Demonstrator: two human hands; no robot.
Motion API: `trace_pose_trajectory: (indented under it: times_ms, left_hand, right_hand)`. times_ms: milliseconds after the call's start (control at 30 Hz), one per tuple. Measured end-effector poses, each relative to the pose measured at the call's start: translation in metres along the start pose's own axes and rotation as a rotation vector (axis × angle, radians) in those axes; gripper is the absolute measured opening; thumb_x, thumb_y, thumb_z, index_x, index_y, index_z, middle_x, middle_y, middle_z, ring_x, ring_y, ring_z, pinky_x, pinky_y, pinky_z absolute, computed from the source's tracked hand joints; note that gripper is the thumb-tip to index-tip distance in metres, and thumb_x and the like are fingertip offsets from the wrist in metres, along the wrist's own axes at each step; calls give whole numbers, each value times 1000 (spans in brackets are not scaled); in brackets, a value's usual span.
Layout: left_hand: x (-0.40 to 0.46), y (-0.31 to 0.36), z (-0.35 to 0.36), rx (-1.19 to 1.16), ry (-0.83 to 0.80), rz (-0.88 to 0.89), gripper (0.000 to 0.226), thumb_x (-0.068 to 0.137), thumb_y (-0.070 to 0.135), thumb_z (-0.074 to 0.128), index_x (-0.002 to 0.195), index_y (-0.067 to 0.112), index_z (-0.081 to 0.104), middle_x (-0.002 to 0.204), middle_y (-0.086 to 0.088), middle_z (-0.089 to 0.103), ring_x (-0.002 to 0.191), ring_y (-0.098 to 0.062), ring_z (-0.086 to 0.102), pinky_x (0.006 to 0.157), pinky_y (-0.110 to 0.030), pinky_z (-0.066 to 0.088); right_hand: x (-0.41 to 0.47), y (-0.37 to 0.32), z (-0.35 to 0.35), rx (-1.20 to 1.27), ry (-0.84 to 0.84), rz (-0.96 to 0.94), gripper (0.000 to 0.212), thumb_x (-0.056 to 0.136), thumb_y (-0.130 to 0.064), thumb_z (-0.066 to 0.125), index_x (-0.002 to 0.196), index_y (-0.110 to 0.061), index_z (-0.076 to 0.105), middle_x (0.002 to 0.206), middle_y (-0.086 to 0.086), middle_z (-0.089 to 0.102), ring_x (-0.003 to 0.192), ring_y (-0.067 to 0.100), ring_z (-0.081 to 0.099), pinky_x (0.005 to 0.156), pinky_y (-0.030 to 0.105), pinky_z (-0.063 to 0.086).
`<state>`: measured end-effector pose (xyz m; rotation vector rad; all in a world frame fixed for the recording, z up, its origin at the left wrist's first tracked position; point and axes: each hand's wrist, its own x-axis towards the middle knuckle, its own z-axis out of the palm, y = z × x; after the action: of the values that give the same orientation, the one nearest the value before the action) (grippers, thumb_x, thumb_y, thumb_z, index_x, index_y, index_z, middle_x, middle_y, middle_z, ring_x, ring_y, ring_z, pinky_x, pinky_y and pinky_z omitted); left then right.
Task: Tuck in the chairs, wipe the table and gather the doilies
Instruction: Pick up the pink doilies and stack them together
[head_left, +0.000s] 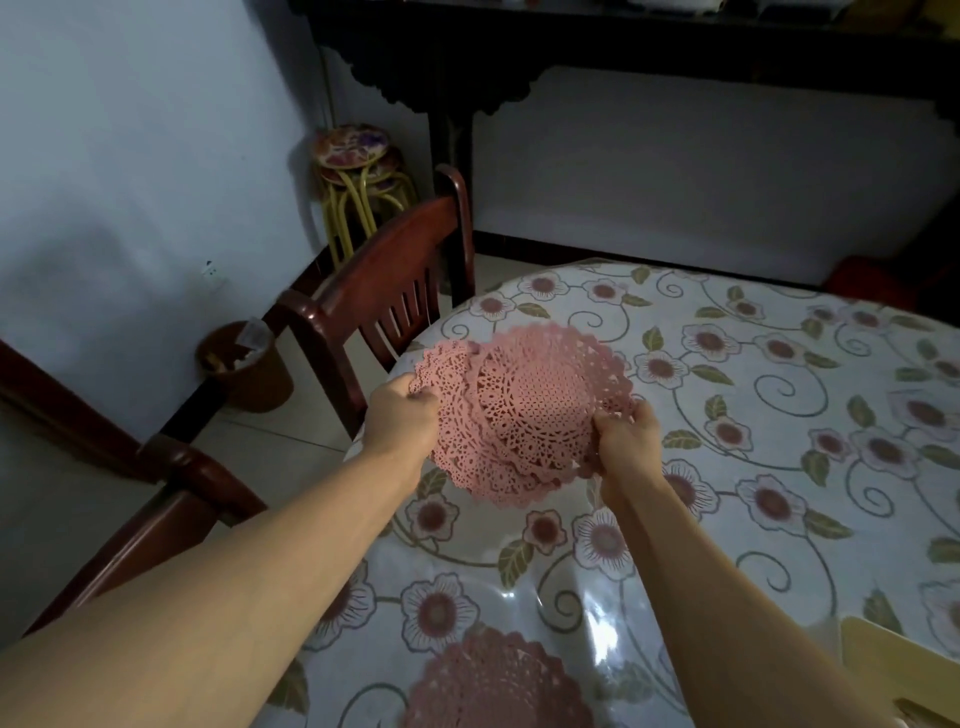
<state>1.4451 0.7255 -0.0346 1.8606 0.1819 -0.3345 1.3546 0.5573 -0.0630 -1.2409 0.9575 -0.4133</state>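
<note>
Nearest the camera, at the counter's (779, 395) near edge, one pink lace doily (498, 680) lies flat on the flowered, glossy cover; both bare forearms reach over it toward the middle of the left edge; there the hands hold a stack of pink doilies (524, 410) just above the counter; the left hand (402, 415) pinches the stack's left rim with curled fingers; the right hand (626, 436) grips its right rim, thumb on top; the doilies are round, with scalloped edges and openwork holes, overlapping unevenly so several rims show; the stack sags in the middle and tilts up toward the far side; being round, it has no clear long axis; a wooden chair (384, 291) stands against the counter's left edge; on the floor by the wall a brown wastebasket (249, 374) holds crumpled scraps; stacked stools (358, 171) stand in the corner.
</note>
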Motion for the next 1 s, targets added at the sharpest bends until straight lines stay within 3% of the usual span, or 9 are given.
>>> trace_pose_trajectory:
  times_ms: [200, 267, 400, 500, 567, 633, 700, 833, 1000]
  left_hand:
    - [15, -7, -2, 194, 133, 102, 38, 93, 11, 51, 131, 7, 53, 125, -12, 61, 109, -25, 59, 92, -28, 45]
    - [21, -10, -5, 245, 176, 117, 37, 92, 10, 52, 128, 7, 56, 121, -14, 63, 107, -29, 61, 92, -33, 48]
    - [28, -17, -12, 301, 195, 148, 32, 91, 10, 53, 123, 6, 58, 115, -14, 65, 105, -33, 61, 92, -41, 50]
    - [30, -21, -18, 290, 206, 140, 31, 91, 10, 54, 121, 7, 60, 114, -13, 66, 104, -30, 62, 93, -40, 50]
    - [27, -23, -20, 288, 190, 138, 31, 91, 11, 54, 121, 7, 60, 115, -14, 65, 104, -28, 62, 94, -40, 50]
    - [19, -23, -21, 279, 172, 133, 34, 91, 11, 54, 125, 7, 57, 120, -13, 63, 107, -27, 60, 97, -41, 48]
    - [9, -20, -21, 267, 147, 114, 40, 92, 13, 55, 131, 7, 52, 128, -12, 59, 114, -27, 57, 101, -42, 45]
    - [-27, -7, -24, 237, 101, 102, 47, 92, 12, 55, 137, 7, 45, 136, -13, 52, 122, -27, 52, 106, -40, 40]
    - [-81, 6, -39, 194, 36, 135, 48, 93, 13, 55, 139, 7, 42, 140, -13, 48, 125, -26, 49, 106, -34, 39]
  right_hand:
    - [49, 3, 17, -18, 152, -1, 29, 93, 4, 39, 112, -16, 50, 78, 8, 57, 51, 16, 46, 37, 19, 38]
    - [72, 6, 24, -6, 232, 31, 45, 89, 7, 35, 122, -19, 51, 94, 11, 65, 59, 19, 55, 49, 25, 45]
    - [104, 19, 24, -57, 238, 69, 56, 86, 10, 31, 129, -22, 45, 99, 18, 66, 54, 24, 58, 44, 28, 46]
    - [110, 25, 25, -251, 149, 88, 50, 89, 4, 40, 137, -9, 36, 122, 17, 56, 98, 34, 61, 79, 43, 55]
    - [106, 29, 23, -437, 129, 96, 63, 89, -1, 49, 145, -4, 22, 143, 19, 37, 128, 37, 42, 103, 49, 41]
    - [90, 29, 18, -561, 102, 37, 79, 88, -12, 57, 151, -11, 8, 156, 16, 9, 142, 37, 14, 114, 52, 23]
    - [67, 26, 13, -635, -4, -34, 88, 87, -26, 63, 152, -17, 5, 158, 11, -5, 145, 34, 1, 116, 53, 14]
    - [14, 13, 4, -590, -198, -25, 96, 83, -44, 67, 152, -22, 5, 159, 8, -6, 145, 34, 5, 115, 55, 18]
    - [-59, 1, -10, -397, -369, 137, 92, 83, -53, 63, 151, -16, 13, 156, 11, 23, 138, 34, 32, 106, 50, 35]
